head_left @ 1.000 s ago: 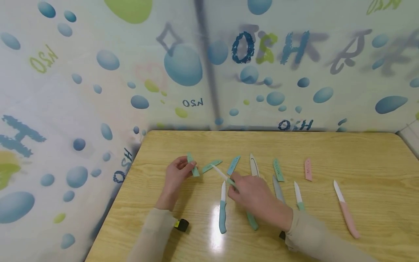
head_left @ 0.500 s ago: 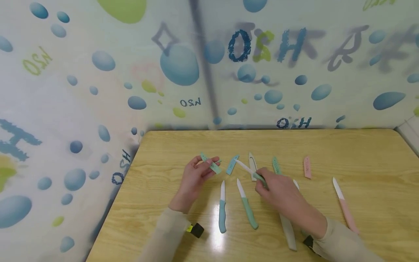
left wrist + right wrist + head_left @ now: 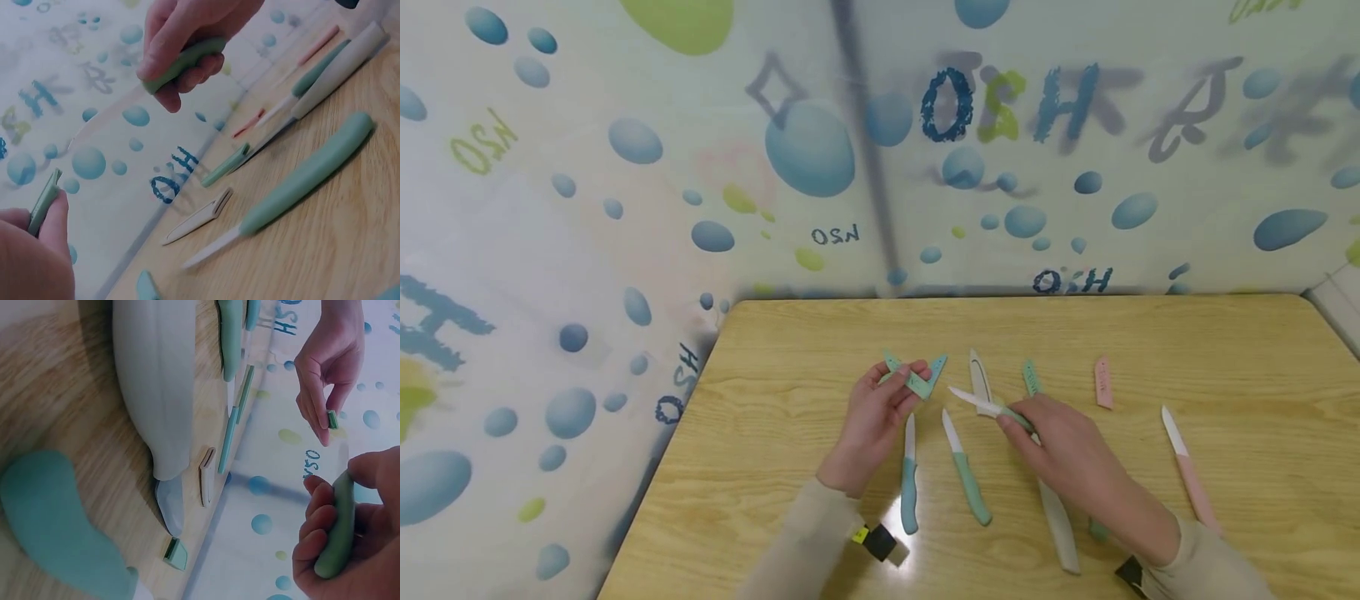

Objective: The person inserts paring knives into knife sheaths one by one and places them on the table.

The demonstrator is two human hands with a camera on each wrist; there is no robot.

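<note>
My left hand (image 3: 874,421) pinches a green blade sheath (image 3: 917,384) between thumb and fingers, above the table. In my right hand (image 3: 1071,442) is a paring knife (image 3: 181,65) with a green handle and white blade, gripped by the handle. Its blade (image 3: 972,400) points left toward the sheath, apart from it. Behind the left hand lies a blue sheath (image 3: 938,367), partly covered in the head view. A second green sheath (image 3: 248,381) shows on the table in the right wrist view. A white sheath (image 3: 978,375) lies beyond the blade.
Blue (image 3: 909,496), green (image 3: 972,492), grey-white (image 3: 1060,533) and pink-handled (image 3: 1197,492) knives lie in a row, tips away. Another green-handled knife (image 3: 1097,529) is mostly under the right arm. Green (image 3: 1031,377) and pink (image 3: 1102,383) sheaths lie farther back. A patterned wall stands behind.
My left hand has carried the green sheath to the right, now passing over the blue sheath. My right hand has moved right with the knife, uncovering the green knife on the table.
</note>
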